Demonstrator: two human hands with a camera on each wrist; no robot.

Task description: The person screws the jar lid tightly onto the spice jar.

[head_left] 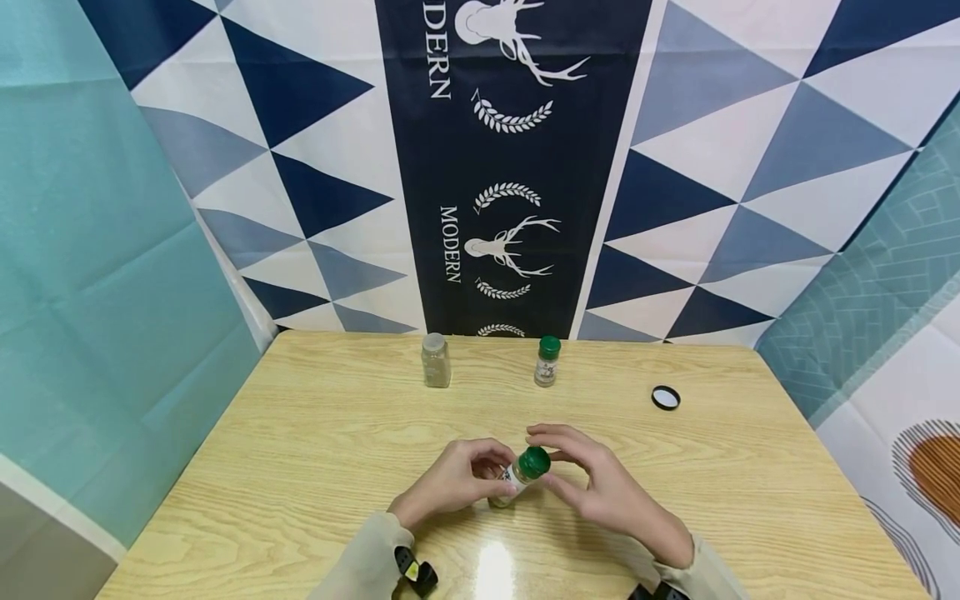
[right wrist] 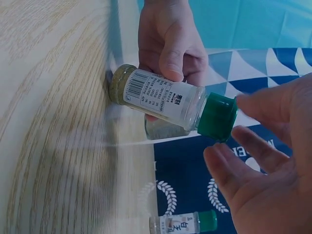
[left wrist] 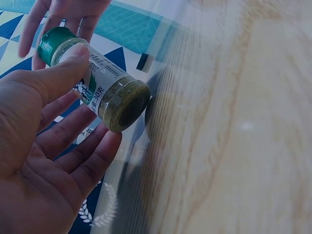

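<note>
Pale wood-grain table [head_left: 315, 450]; near its back edge, squarish clear jar [head_left: 436, 367], greyish top, upright, and to its right, well apart, small green-capped shaker [head_left: 547, 367], white label, also upright. Farther right, black-rimmed disc [head_left: 666, 397], pale centre, lying flat on the wood. Behind, patterned cloth [head_left: 675, 183], blue and white triangles flanking a dark panel of stag heads, wreaths and "MODERN"; plain teal cloth [head_left: 112, 250] at left

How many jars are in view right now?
3: one green-capped jar held in the left hand; one pale-topped jar at the back of the table, left of centre; and another green-topped jar to its right. No others show.
</note>
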